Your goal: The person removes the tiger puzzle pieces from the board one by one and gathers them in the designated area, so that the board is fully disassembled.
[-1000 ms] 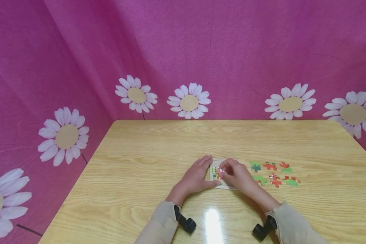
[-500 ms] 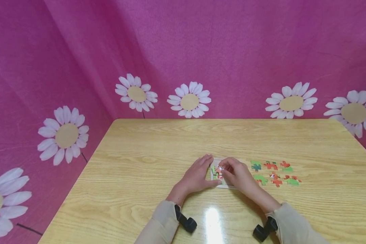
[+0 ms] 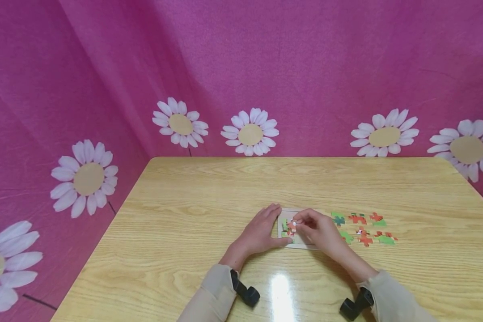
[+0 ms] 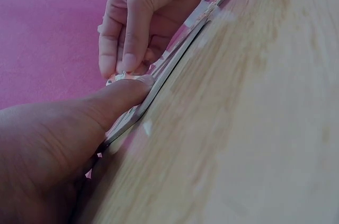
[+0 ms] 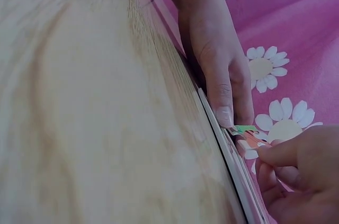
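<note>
A shallow light puzzle tray (image 3: 306,246) lies on the table in the head view, with orange and green jigsaw pieces at its left end. My left hand (image 3: 259,233) rests along the tray's left side, fingers straight toward the far corner and thumb on the near edge. Over the tray, my right hand (image 3: 321,230) pinches an orange and white puzzle piece (image 3: 292,224) between thumb and fingertips. In the right wrist view this puzzle piece (image 5: 253,139) is beside a green part near the left thumb. Fingers partly hide the pieces beneath.
Several loose puzzle pieces (image 3: 358,219) lie in two rows right of the tray; my right hand partly covers one green piece (image 3: 347,237). The wooden table (image 3: 185,201) ends at a pink curtain (image 3: 306,67) printed with daisies.
My right hand has shifted slightly to the right, and the pinched orange piece with it. More of the tray's inside shows. My left hand stays in place.
</note>
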A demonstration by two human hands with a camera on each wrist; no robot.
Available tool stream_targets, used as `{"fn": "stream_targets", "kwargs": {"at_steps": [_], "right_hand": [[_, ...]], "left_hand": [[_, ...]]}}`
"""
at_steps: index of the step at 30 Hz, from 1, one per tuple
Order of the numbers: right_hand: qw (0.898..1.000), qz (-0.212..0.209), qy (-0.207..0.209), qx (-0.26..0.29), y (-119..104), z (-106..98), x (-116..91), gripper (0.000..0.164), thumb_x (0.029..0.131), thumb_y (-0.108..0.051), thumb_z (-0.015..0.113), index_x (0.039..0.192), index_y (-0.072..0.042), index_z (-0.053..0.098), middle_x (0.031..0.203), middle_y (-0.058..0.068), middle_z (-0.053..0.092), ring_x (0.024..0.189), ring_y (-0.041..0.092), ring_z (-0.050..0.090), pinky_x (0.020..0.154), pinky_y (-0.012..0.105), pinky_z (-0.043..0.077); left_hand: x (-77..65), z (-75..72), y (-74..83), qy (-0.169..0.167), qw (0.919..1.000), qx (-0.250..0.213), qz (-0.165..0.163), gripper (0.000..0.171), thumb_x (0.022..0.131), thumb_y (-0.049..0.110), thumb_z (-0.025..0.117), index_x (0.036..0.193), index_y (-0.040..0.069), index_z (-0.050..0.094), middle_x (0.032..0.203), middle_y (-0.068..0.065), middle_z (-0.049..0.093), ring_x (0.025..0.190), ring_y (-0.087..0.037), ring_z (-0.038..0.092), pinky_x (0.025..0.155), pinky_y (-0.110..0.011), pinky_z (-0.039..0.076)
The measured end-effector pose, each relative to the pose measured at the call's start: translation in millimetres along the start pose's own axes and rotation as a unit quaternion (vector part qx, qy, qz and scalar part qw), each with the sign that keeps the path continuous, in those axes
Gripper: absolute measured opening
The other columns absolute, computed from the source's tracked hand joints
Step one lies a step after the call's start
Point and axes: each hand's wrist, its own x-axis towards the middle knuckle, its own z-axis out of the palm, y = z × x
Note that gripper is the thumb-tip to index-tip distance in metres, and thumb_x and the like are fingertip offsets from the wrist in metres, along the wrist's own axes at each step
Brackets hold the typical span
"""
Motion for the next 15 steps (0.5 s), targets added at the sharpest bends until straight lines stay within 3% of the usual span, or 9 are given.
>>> {"fn": "stream_targets", "kwargs": {"at_steps": [8,15], "right_hand": [[1.0,0.015,-0.001,0.008,3,-9,-8,0.014,0.088,-0.001,0.068,0.101,-0.006,0.068,0.092,0.008,0.071,0.074,0.001,0.057,0.066,0.015,0.051],[0.999,0.029,0.002,0.022,2,-18,-16,0.014,0.089,-0.001,0.067,0.102,-0.007,0.067,0.098,0.009,0.071,0.08,0.001,0.059,0.069,0.015,0.053]], "left_hand": [[-0.1,-1.2,1.7,0.002,1.0,0.0,0.0,0.089,0.086,0.053,0.069,0.154,0.011,0.029,0.163,-0.002,0.026,0.152,-0.022,0.022,0.124,-0.041,0.026],[-0.6,-0.2,1.1,0.003,1.0,-0.002,-0.002,0.09,0.085,0.053,0.069,0.154,0.012,0.029,0.163,-0.001,0.026,0.152,-0.022,0.022,0.124,-0.042,0.027]]}}
